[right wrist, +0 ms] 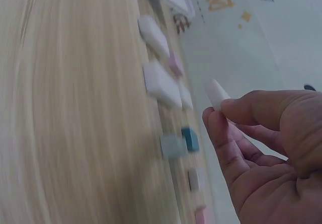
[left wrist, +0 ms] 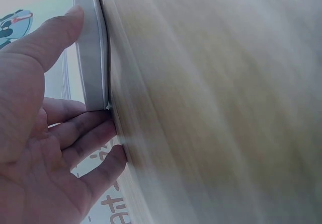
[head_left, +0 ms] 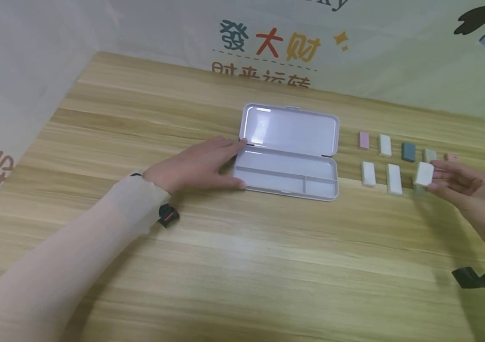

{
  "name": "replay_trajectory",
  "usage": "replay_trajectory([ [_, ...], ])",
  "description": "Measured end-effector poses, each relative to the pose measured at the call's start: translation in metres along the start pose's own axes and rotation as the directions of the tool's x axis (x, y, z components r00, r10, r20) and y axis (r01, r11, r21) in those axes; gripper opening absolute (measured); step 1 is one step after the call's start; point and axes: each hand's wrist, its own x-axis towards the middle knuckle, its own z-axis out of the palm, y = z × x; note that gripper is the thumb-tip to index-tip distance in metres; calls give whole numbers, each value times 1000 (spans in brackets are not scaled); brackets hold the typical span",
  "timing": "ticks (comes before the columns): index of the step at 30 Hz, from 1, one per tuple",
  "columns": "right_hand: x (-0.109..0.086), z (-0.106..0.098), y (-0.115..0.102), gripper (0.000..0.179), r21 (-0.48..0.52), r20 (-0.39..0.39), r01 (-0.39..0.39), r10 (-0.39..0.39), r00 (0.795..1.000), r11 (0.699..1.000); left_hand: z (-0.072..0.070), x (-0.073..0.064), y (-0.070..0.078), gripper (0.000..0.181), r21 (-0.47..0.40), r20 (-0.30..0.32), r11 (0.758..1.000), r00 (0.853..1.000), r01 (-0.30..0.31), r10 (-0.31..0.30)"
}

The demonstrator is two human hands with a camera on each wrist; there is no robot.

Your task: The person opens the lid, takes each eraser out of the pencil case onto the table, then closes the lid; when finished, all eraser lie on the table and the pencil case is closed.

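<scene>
A white pencil case point(head_left: 290, 155) lies open on the wooden table, its lid tipped back and its lower tray divided into compartments. My left hand point(head_left: 200, 164) touches the left end of the case, thumb near the front corner and a fingertip near the hinge. In the left wrist view, the thumb point(left wrist: 60, 32) rests along the case's side point(left wrist: 92, 58). To the right, my right hand point(head_left: 466, 190) pinches a white block-shaped eraser point(head_left: 424, 174) between thumb and fingers, raised above the table. The same eraser point(right wrist: 216, 93) shows edge-on in the right wrist view.
Behind the held eraser, a row has a pink eraser point(head_left: 364, 140), a white one, a blue eraser point(head_left: 408, 152), a pale one and another pink one. A front row has white erasers point(head_left: 368, 174) and a pale grey-green eraser point(right wrist: 172, 147). A printed cloth hangs behind the table.
</scene>
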Motion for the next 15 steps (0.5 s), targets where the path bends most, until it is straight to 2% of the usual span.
replay_trajectory([
  [8, -9, -27, 16, 58, -13, -9, -19, 19, 1000, 1000, -1, -1, 1, 100, 1, 8, 1000, 1000, 8, -8],
  [15, -7, -34, 30, 62, -214, -4, -18, 18, 1000, 977, 0, -1, 0, 100, -5, 14, 1000, 1000, 10, -10],
])
